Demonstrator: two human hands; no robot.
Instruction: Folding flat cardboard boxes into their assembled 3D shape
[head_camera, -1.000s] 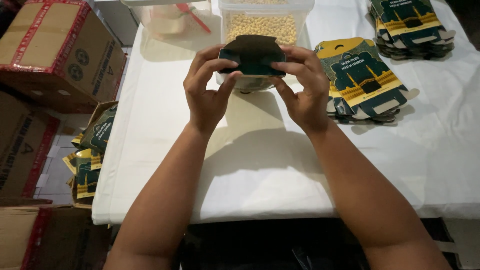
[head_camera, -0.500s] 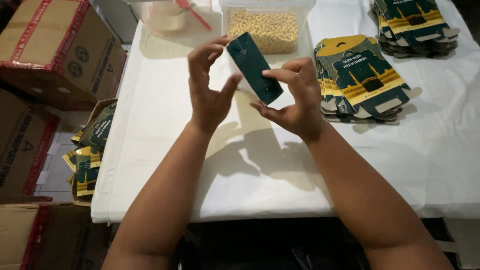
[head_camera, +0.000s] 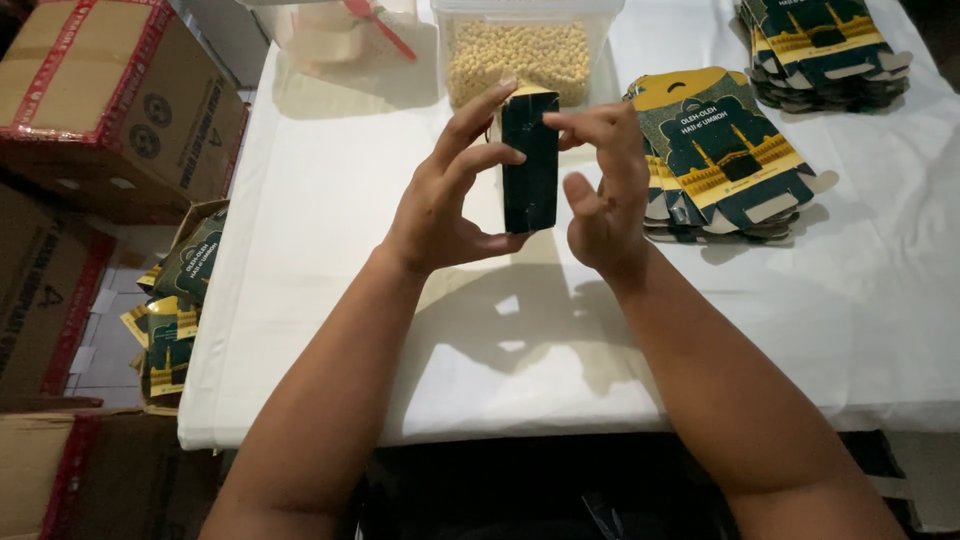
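I hold a small dark green carton (head_camera: 529, 165) upright above the white-covered table (head_camera: 330, 250). My left hand (head_camera: 445, 200) grips its left side and bottom, with fingers at its top edge. My right hand (head_camera: 600, 180) pinches its upper right corner with fingertips, thumb near the lower side. The carton's top flap shows a yellow edge. A stack of flat green and yellow carton blanks (head_camera: 725, 150) lies just right of my right hand.
A clear tub of pale yellow nuts (head_camera: 520, 50) stands behind the carton. Another clear tub with a red scoop (head_camera: 340, 30) sits at far left, a second stack of blanks (head_camera: 825, 50) at far right. Cardboard boxes (head_camera: 110, 100) and a box of finished cartons (head_camera: 180, 300) stand left of the table.
The carton went from flat and sideways to tilted, then to upright and squared up. Both hands rose slightly and shifted their grip to its sides and top.
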